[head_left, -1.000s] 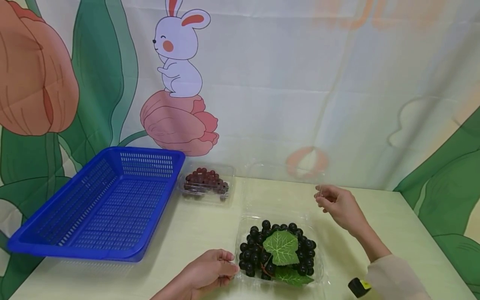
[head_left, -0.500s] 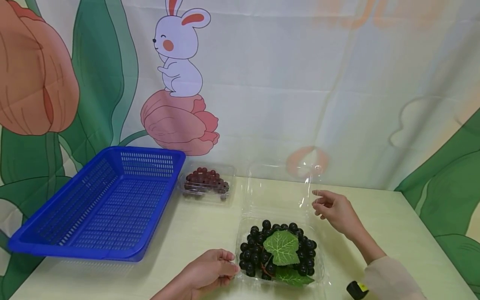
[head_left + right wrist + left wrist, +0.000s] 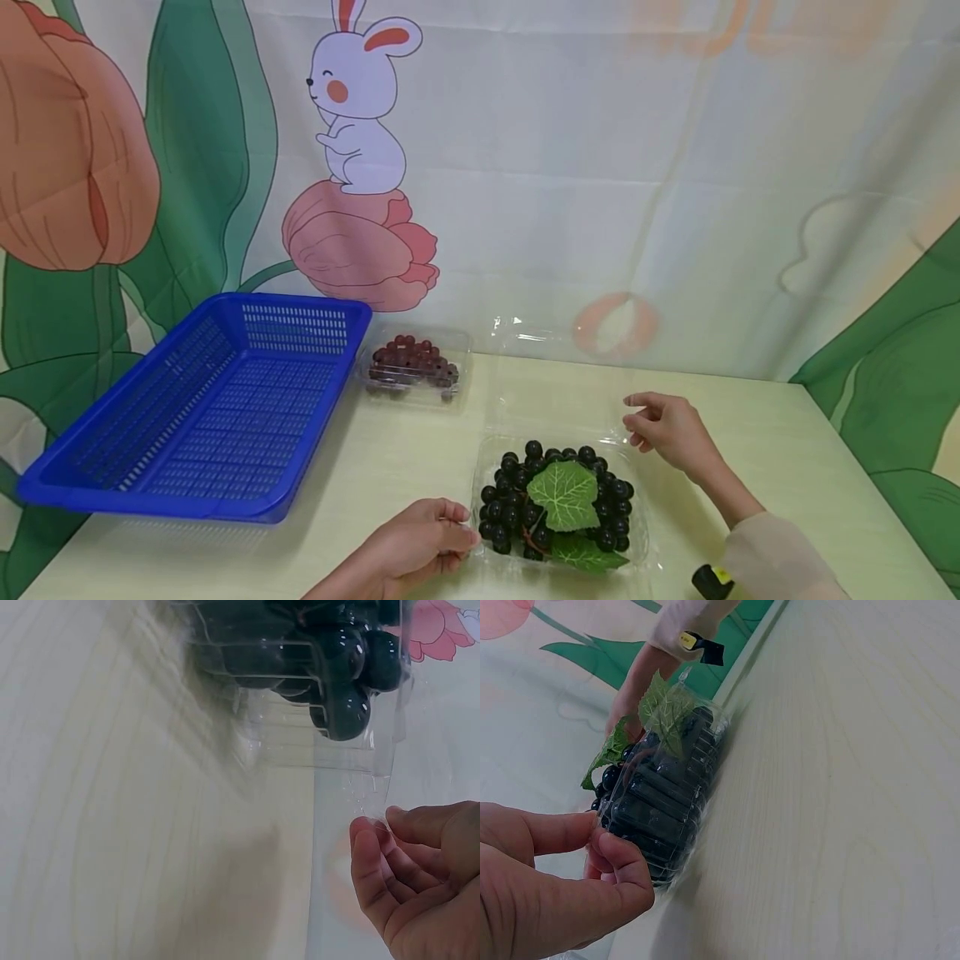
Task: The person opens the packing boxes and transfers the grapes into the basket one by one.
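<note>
A clear plastic clamshell box (image 3: pixel 640 546) stands at the front middle of the table in the head view, its lid (image 3: pixel 555 392) tipped back. Inside lies a bunch of black grapes (image 3: pixel 504 510) with green leaves (image 3: pixel 562 497). My left hand (image 3: pixel 418 537) pinches the box's left rim between thumb and fingers, as the left wrist view confirms. My right hand (image 3: pixel 671 432) is at the lid's right side. In the right wrist view its thumb and fingertips meet on a thin clear plastic edge (image 3: pixel 379 796) beyond the grapes. The transparent lid's outline is faint.
A blue plastic basket (image 3: pixel 232 417) stands on the left. Beside it, at the back, sits a smaller clear box (image 3: pixel 461 367) with red grapes (image 3: pixel 411 358). A printed cloth (image 3: pixel 510 208) hangs behind the table. A small black and yellow object (image 3: pixel 710 581) shows near the right sleeve.
My right hand has moved slightly left and down towards the grapes' box. Reflections on the lid have shifted. My left hand keeps its place on the rim.
</note>
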A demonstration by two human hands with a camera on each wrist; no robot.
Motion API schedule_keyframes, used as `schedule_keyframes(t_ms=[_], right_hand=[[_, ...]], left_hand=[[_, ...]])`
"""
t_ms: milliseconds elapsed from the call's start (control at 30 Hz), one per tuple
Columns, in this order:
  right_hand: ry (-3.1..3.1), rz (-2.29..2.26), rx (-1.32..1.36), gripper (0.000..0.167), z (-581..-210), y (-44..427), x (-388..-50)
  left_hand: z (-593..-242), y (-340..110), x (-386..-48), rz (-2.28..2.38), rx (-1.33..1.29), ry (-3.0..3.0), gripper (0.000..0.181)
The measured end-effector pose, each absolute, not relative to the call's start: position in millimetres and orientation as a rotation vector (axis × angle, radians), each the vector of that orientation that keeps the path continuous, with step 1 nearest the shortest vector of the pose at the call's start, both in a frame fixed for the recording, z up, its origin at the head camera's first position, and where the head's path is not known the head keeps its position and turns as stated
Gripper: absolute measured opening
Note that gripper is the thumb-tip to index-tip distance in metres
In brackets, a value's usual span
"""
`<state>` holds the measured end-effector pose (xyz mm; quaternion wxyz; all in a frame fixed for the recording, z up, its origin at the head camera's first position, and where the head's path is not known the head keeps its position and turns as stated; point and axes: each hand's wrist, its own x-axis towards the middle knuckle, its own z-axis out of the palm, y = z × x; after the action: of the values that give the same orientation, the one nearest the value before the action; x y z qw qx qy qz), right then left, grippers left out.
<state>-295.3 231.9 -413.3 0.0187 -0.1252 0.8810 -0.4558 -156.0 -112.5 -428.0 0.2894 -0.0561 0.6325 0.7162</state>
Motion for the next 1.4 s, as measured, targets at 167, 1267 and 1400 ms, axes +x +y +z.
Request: schedule_keyframes(t_ms=[167, 1267, 1400], right_hand=[[2.743, -1.403, -0.338, 0.031, -416.6, 231.0, -296.8], [2.696, -1.317, -0.214, 0.02, -430.6, 226.7, -301.8], [2.672, -1.331, -0.207, 0.022, -432.5, 227.3, -302.3]], left_hand=[[-428.7, -112.3, -156.1, 1.906, -0.157, 1.695, 0.014], [-427.2, -113.1, -156.3, 1.897, -0.163, 1.692, 0.015], [-426.4, -112.8, -155.9, 1.893, -0.166, 1.692, 0.015]])
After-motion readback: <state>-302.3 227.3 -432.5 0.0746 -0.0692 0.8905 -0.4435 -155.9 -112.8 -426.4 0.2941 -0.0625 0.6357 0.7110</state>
